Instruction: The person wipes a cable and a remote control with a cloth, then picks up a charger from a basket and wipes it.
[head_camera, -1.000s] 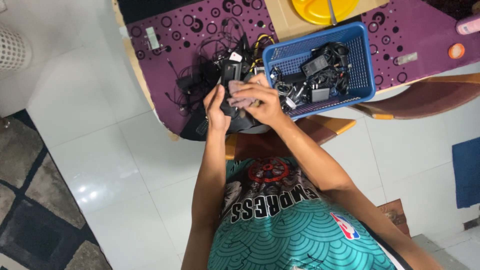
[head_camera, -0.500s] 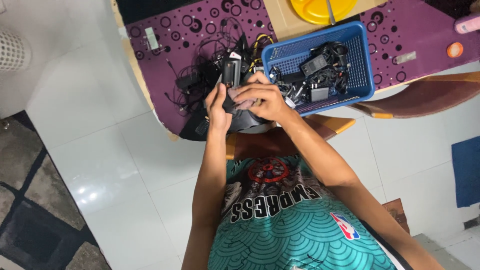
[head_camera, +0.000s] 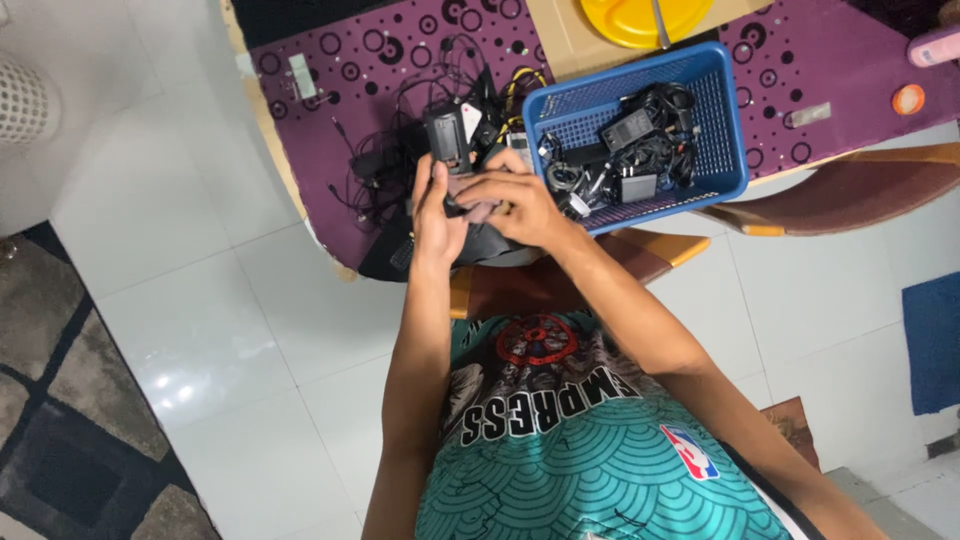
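White floor tiles surround a purple table cover with black circles (head_camera: 330, 110). On it sits a blue perforated plastic basket (head_camera: 725, 120) holding black adapters and coiled cables (head_camera: 630, 150). Beside it, the left hand (head_camera: 437, 215) grips a black oblong device (head_camera: 447, 135) upright, while the right hand (head_camera: 520, 205) presses a pinkish cloth (head_camera: 485, 210) against it.
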